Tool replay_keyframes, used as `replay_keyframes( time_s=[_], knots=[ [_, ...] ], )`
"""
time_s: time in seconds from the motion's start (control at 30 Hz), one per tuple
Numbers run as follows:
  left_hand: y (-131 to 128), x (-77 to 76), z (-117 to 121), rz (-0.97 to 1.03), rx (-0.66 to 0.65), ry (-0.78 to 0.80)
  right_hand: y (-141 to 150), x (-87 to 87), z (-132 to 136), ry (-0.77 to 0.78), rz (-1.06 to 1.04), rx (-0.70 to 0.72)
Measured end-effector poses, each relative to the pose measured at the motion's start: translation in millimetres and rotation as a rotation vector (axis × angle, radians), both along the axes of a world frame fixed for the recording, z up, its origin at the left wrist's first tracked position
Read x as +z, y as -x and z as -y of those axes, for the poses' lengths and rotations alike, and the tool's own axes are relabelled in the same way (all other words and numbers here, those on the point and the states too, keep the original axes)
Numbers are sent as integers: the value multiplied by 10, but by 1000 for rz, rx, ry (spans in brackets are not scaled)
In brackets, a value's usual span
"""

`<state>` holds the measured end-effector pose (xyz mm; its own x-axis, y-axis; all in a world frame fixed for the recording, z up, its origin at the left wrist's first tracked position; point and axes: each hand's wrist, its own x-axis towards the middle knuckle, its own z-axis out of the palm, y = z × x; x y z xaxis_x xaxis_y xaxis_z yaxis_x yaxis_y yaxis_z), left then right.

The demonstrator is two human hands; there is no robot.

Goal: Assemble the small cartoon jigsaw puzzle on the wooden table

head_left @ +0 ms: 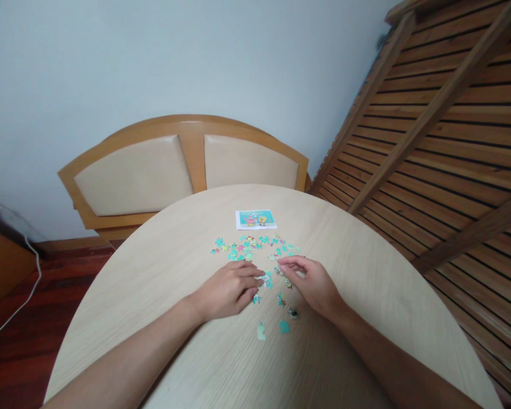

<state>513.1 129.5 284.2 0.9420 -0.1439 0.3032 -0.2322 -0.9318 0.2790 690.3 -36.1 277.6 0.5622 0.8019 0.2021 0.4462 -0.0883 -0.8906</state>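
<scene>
My left hand point(232, 288) rests palm down on the table, fingers stretched out flat. Its fingertips touch a small joined patch of jigsaw puzzle point(266, 279) with a white and teal print. Just under its thumb lies another puzzle piece point(256, 299). My right hand point(313, 282) is at the patch's right, thumb and forefinger brought together at a pale green puzzle piece point(273, 257). Below the right fingers are loose pieces, among them a yellow and teal one point(281, 299) and a dark one point(293, 312). Closer to me lie a pale green piece point(261, 331) and a teal piece point(284, 326).
Beyond my hands spreads a heap of loose puzzle pieces point(242, 248). A picture card point(256, 219) with cartoon figures lies behind it on the round wooden table point(162, 261). A padded headboard point(187, 165) stands behind, a slatted wooden panel point(430, 136) at the right.
</scene>
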Motion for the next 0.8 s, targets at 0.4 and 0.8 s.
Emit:
replay_keyframes(
  time_s=[0.4, 0.8],
  knots=[
    [-53, -38, 186, 137, 314, 437, 148, 20, -1, -48, -355, 17],
    [-87, -122, 269, 11, 341, 840, 252, 16, -18, -52, -279, 26]
  ],
)
